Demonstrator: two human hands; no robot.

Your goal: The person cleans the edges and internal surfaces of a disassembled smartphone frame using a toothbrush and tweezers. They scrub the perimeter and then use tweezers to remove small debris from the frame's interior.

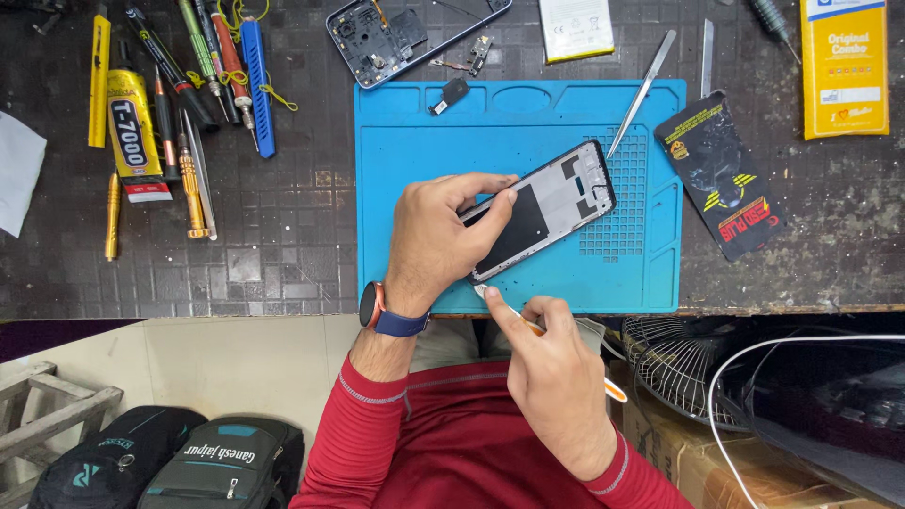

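The phone frame lies on the blue mat, its long axis slanting from lower left to upper right. The left hand is clamped on its lower-left end, thumb and fingers pinching the long edges. The right hand is closed around a thin white tool — the tip touches the frame's near corner, just above the table edge. The frame lies up and right of this hand. Tweezers lie near the far end; the mat's right part is open.
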